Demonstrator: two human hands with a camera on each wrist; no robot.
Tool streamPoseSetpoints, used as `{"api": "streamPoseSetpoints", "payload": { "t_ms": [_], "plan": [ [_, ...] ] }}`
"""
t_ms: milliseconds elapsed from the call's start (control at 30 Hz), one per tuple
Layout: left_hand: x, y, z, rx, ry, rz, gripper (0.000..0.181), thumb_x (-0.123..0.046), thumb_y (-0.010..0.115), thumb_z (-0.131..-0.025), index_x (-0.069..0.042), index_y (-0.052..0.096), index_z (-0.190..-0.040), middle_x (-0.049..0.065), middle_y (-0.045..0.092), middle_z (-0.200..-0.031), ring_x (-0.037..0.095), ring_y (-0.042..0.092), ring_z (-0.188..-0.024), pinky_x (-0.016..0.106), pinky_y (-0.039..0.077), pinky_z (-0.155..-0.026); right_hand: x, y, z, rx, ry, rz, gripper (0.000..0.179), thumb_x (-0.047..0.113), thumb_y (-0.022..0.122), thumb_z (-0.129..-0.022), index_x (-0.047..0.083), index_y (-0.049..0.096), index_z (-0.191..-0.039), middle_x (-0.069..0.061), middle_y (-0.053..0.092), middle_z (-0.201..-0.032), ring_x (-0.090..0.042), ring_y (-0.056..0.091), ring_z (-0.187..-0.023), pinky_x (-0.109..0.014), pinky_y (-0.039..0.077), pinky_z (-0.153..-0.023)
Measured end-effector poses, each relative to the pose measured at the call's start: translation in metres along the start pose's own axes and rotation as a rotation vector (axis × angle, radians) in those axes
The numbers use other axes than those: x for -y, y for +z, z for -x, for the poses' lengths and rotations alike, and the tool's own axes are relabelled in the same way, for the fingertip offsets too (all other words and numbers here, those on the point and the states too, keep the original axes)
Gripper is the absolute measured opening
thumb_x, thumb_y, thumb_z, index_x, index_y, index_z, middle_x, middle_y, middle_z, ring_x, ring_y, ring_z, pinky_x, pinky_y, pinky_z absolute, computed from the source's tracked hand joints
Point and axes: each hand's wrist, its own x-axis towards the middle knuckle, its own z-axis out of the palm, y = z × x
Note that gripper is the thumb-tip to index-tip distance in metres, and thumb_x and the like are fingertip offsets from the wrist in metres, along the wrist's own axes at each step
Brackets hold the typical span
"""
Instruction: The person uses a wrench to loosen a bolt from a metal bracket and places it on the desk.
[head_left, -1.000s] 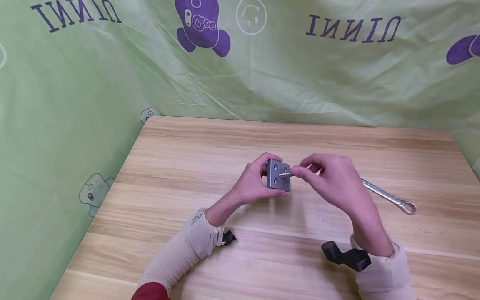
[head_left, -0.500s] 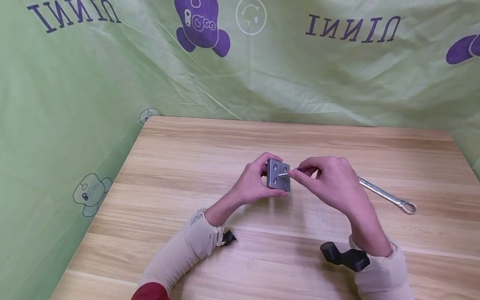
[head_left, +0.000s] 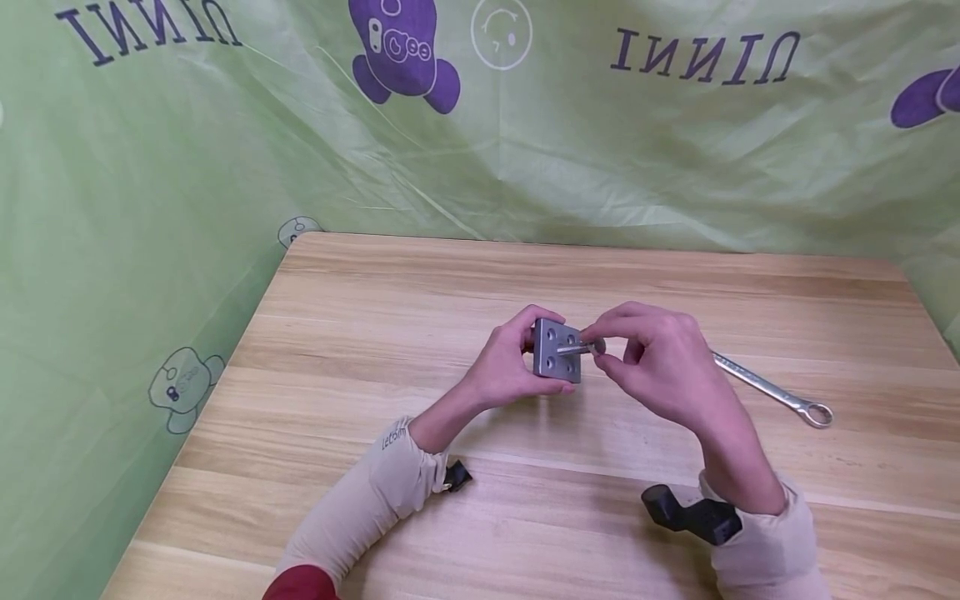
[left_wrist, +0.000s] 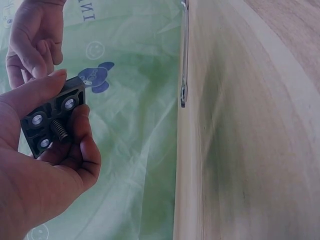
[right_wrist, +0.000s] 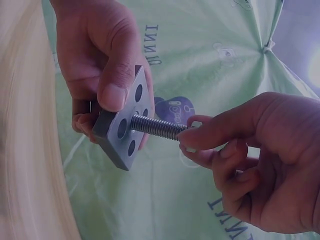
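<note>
My left hand grips a grey square metal plate by its edges, held up above the table. Round holes show near the plate's corners. A threaded bolt runs through the middle of the plate, with a long stretch of thread standing out towards the right. Its head end is pinched between the thumb and index finger of my right hand. On the plate's back, in the left wrist view, the bolt's tip pokes out among bright round metal inserts.
A silver combination wrench lies on the wooden table to the right, its near end hidden behind the right hand. Green printed fabric hangs behind and at the left. Black wrist mounts stick out from the sleeves.
The right fingers have shifted on the bolt, first closing in, now spread around its head so that the head shows. The left hand and plate stay in place.
</note>
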Motion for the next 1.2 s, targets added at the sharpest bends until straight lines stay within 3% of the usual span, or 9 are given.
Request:
{"api": "streamPoseSetpoints", "payload": {
  "t_ms": [200,367,500,633,800,1000,1200],
  "plan": [
    [0.0004,0.0004,-0.0001,-0.007,-0.008,-0.01,0.073,-0.004,0.087,-0.063,-0.006,0.05,-0.126,0.016,0.069,-0.107,0.012,0.065,-0.082,0.04,0.054,-0.081,-0.0003,-0.0017,0.0006,0.032,0.008,-0.005,0.03,-0.002,0.076,-0.072,0.014,0.074,-0.097,-0.001,0.072,-0.091,0.002,0.046,-0.051,-0.018,0.04,-0.046],
    [0.0002,0.0004,0.0,-0.009,-0.003,-0.016,0.071,-0.004,0.087,-0.064,-0.007,0.05,-0.125,0.015,0.069,-0.107,0.013,0.065,-0.081,0.04,0.054,-0.081,0.0018,-0.0064,-0.0016,0.084,0.174,0.034,0.032,0.028,0.077,-0.082,0.013,0.068,-0.109,-0.001,0.072,-0.09,-0.006,0.052,-0.054,-0.023,0.041,-0.049],
    [0.0002,0.0005,-0.0002,-0.01,0.007,-0.021,0.071,-0.003,0.087,-0.063,-0.006,0.05,-0.125,0.015,0.069,-0.106,0.011,0.065,-0.08,0.04,0.054,-0.08,0.0035,-0.0086,-0.0039,0.135,0.316,0.087,0.033,0.048,0.066,-0.088,0.016,0.072,-0.093,0.0,0.071,-0.075,-0.014,0.055,-0.059,-0.026,0.04,-0.054],
    [0.0001,0.0006,-0.0005,-0.008,0.007,-0.022,0.071,-0.003,0.087,-0.063,-0.007,0.05,-0.125,0.015,0.069,-0.105,0.01,0.065,-0.079,0.039,0.054,-0.08,0.0039,-0.0084,-0.0041,0.179,0.367,0.107,0.044,0.057,0.059,-0.089,0.017,0.074,-0.079,0.002,0.066,-0.062,-0.015,0.052,-0.057,-0.027,0.038,-0.053],
    [-0.0012,0.0006,-0.0009,-0.01,0.009,-0.023,0.071,-0.004,0.087,-0.063,-0.008,0.051,-0.124,0.015,0.07,-0.105,0.01,0.066,-0.079,0.038,0.054,-0.08,0.0033,-0.0057,-0.0038,0.141,0.321,0.112,0.036,0.05,0.065,-0.088,0.017,0.075,-0.078,0.004,0.065,-0.06,-0.013,0.05,-0.054,-0.025,0.037,-0.051],
    [-0.0013,0.0008,-0.0007,-0.006,0.001,-0.013,0.071,-0.003,0.087,-0.063,-0.007,0.05,-0.124,0.015,0.069,-0.107,0.01,0.066,-0.08,0.039,0.053,-0.081,0.0027,-0.0049,-0.0027,0.083,0.216,0.087,0.017,0.034,0.074,-0.083,0.017,0.076,-0.084,0.004,0.071,-0.071,-0.008,0.051,-0.053,-0.022,0.038,-0.049],
    [-0.0007,0.0007,0.0002,-0.007,-0.009,-0.012,0.072,-0.003,0.087,-0.063,-0.007,0.05,-0.125,0.015,0.069,-0.107,0.011,0.065,-0.08,0.033,0.053,-0.079,0.0015,-0.0039,-0.0005,0.042,0.106,0.045,0.014,0.018,0.079,-0.078,0.016,0.077,-0.092,0.002,0.074,-0.081,0.0,0.045,-0.047,-0.019,0.035,-0.044]
  ]
}}
